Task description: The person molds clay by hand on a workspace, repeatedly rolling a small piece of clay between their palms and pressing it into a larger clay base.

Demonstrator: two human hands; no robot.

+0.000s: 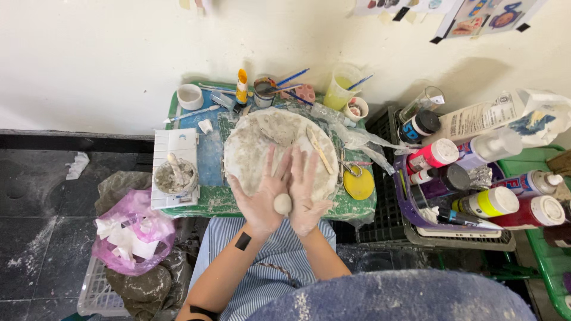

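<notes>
A small pale ball of clay [282, 204] sits pressed between the heels of my two palms. My left hand [262, 191] and my right hand [305, 187] face each other with fingers stretched out, both dusted white. They hover over the near edge of a round, clay-smeared work board [256, 139]. A flat wooden modelling tool [320, 151] lies on the board's right side, beyond my right fingers.
The board rests on a small green table [208, 202] with a bowl of slurry [174, 176] on a white scale, cups and brushes at the back, and a yellow lid [358, 185]. A purple basket of paint bottles [476, 190] stands right; a pink bag [134, 235] lies left.
</notes>
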